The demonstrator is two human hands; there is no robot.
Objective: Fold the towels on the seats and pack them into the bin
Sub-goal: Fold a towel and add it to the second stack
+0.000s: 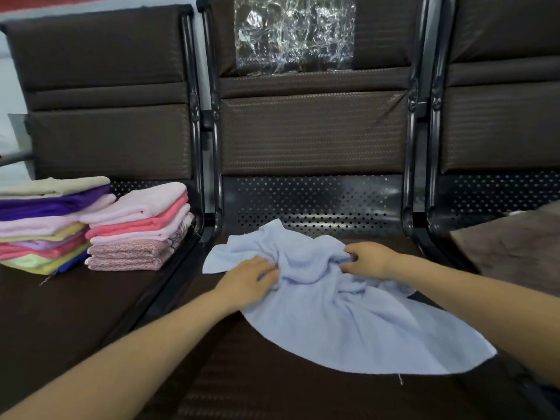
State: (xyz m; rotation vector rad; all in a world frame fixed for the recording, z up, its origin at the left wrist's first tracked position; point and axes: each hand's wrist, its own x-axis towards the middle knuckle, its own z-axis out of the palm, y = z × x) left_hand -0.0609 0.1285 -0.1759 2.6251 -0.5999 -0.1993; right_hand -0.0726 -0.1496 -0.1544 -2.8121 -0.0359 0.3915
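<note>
A crumpled light blue towel [333, 322] lies spread on the middle seat [272, 389] of a dark brown bench. My left hand [245, 283] grips a bunched fold at the towel's left side. My right hand [368, 259] grips a gathered fold at its upper right. Two stacks of folded towels stand on the left seat: a taller multicoloured stack [45, 225] at the far left and a pink and patterned stack [139, 228] beside it. No bin is in view.
Black metal armrests [209, 177] divide the seats. A brown cloth-like surface [515, 250] covers part of the right seat. Clear plastic film [294, 34] clings to the middle backrest. The left seat's front part [75, 313] is bare.
</note>
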